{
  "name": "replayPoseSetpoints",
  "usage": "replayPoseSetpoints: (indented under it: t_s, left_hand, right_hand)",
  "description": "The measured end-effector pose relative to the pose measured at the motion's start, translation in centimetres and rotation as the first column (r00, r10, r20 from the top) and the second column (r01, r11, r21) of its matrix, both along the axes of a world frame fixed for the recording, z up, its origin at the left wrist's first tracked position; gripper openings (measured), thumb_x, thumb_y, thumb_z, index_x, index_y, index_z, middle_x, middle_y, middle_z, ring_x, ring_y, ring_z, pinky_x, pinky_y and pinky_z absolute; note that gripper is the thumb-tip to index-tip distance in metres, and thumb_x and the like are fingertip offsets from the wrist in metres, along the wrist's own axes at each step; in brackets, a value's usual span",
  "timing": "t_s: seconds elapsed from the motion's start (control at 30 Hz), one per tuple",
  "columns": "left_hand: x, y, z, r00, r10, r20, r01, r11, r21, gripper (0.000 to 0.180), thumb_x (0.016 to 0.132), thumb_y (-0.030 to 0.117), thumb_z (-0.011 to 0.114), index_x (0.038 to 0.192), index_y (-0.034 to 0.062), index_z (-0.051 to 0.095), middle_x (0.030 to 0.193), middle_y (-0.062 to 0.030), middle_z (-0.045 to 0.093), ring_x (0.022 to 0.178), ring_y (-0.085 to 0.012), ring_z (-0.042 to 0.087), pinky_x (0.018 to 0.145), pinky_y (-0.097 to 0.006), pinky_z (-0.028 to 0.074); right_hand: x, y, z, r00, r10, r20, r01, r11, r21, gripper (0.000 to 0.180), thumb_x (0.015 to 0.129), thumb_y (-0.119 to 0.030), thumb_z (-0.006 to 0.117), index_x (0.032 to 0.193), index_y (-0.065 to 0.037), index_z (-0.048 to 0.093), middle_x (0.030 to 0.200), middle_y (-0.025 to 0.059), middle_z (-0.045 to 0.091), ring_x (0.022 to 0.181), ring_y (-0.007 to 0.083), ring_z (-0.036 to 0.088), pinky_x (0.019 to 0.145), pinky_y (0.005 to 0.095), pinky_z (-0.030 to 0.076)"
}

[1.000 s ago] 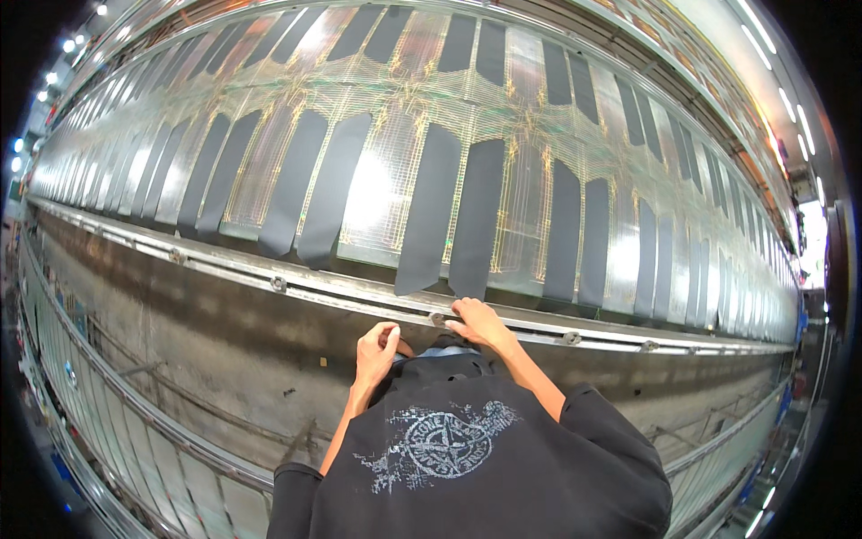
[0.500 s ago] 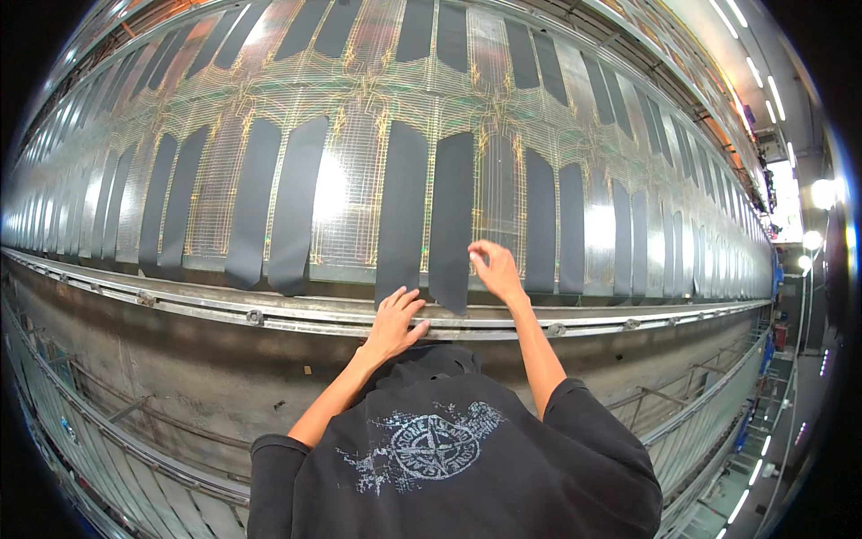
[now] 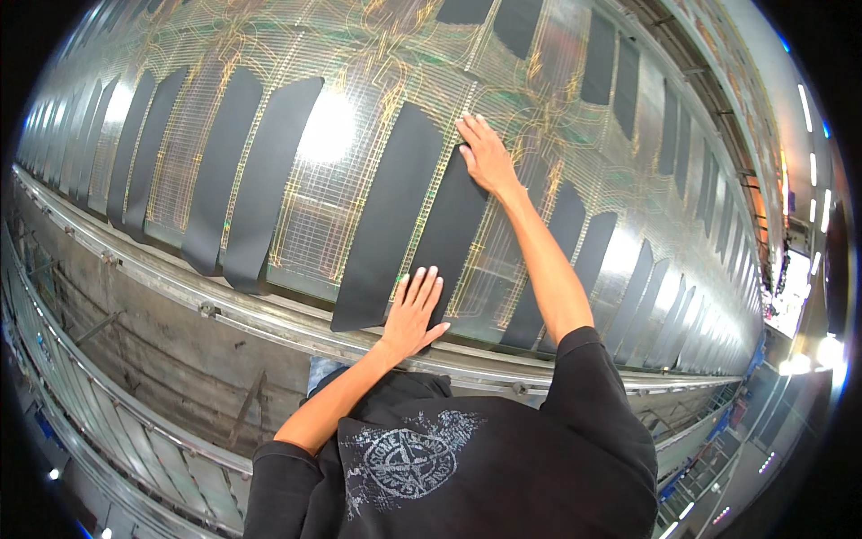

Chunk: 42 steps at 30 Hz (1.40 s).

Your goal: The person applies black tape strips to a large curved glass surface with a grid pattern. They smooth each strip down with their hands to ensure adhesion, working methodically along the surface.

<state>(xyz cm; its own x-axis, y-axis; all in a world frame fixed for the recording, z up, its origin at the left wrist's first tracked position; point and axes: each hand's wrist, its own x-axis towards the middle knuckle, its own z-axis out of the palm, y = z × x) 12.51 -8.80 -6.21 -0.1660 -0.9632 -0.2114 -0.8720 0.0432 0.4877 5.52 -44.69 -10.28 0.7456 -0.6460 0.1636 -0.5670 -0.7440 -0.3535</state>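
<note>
A long black sheet piece with a slanted end lies on a shiny table marked with a dense grid of yellow and green lines. My right hand rests at its far end, fingers stretched out flat across the corner. Over the near end spreads my left hand, its fingers apart and the thumb pointing right. That near end is partly hidden under the hand. Just left of this piece lies a matching black piece, apart by a narrow strip of marked lines. Neither hand grips anything.
Several more black pieces lie in pairs along the table, left, right and in a far row. A metal rail runs along the near edge, close to my body. Beyond the rail on the near side is a sunken concrete floor.
My right hand has moved away from me onto the piece's far end and flattened. My left hand has shifted up onto its near end. The view has tilted and moved closer.
</note>
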Motion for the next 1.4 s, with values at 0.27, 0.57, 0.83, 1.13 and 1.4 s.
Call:
replayPoseSetpoints:
  t_s: [0.27, 0.57, 0.83, 1.13, 1.4]
  left_hand:
    - [-1.2, -7.2, -3.5, 0.989, -0.146, 0.000, 0.146, 0.985, -0.096, 0.086, 0.105, 0.062, 0.045, 0.167, 0.0040, 0.032, 0.176, -0.0127, 0.026, 0.164, -0.0291, 0.020, 0.134, -0.049, 0.013]
    - [-1.1, -6.4, -2.9, 0.998, -0.069, 0.011, 0.069, 0.998, 0.006, 0.084, 0.107, 0.057, 0.047, 0.166, -0.0013, 0.030, 0.177, -0.0168, 0.023, 0.164, -0.0366, 0.017, 0.134, -0.053, 0.013]
    - [-1.2, 4.2, -1.8, 0.982, -0.187, -0.007, 0.185, 0.968, 0.170, 0.088, 0.106, 0.062, 0.045, 0.168, 0.0018, 0.029, 0.178, -0.0123, 0.022, 0.164, -0.0328, 0.017, 0.134, -0.050, 0.013]
    - [-1.9, 4.4, -1.8, 0.993, -0.120, 0.004, 0.118, 0.976, 0.182, 0.096, 0.104, 0.072, 0.038, 0.169, 0.0017, 0.026, 0.179, -0.0127, 0.018, 0.165, -0.0324, 0.010, 0.135, -0.050, 0.006]
    - [-1.8, 4.3, -2.0, 0.991, -0.135, -0.006, 0.134, 0.982, 0.130, 0.097, 0.102, 0.071, 0.043, 0.168, 0.0008, 0.029, 0.178, -0.0138, 0.019, 0.165, -0.0332, 0.012, 0.134, -0.052, 0.007]
  right_hand:
    - [-1.0, 0.2, -2.1, 0.984, 0.056, 0.170, -0.049, 0.998, -0.047, 0.029, 0.099, -0.010, 0.070, 0.127, -0.005, 0.073, 0.132, 0.0117, 0.072, 0.131, 0.0352, 0.062, 0.113, 0.0495, 0.048]
    - [-1.4, -2.9, 1.0, 0.995, 0.094, 0.028, -0.098, 0.978, 0.184, 0.017, 0.097, -0.020, 0.072, 0.103, -0.004, 0.070, 0.096, 0.0112, 0.069, 0.097, 0.0346, 0.066, 0.091, 0.0460, 0.050]
    - [-4.2, 2.7, 15.7, 0.989, 0.135, 0.063, -0.148, 0.930, 0.337, 0.015, 0.098, -0.016, 0.069, 0.092, -0.005, 0.062, 0.085, 0.0104, 0.064, 0.086, 0.0324, 0.063, 0.084, 0.0440, 0.049]
    - [-2.5, 5.6, 24.9, 0.956, 0.292, 0.035, -0.293, 0.938, 0.188, 0.013, 0.091, -0.014, 0.076, 0.089, -0.004, 0.068, 0.088, 0.0108, 0.068, 0.083, 0.0307, 0.063, 0.080, 0.0401, 0.047]
    - [0.0, -5.6, 3.5, 0.967, -0.054, -0.249, 0.163, 0.881, 0.444, 0.023, 0.085, -0.026, 0.086, 0.097, -0.007, 0.082, 0.094, 0.0123, 0.080, 0.089, 0.0307, 0.076, 0.083, 0.0435, 0.059]
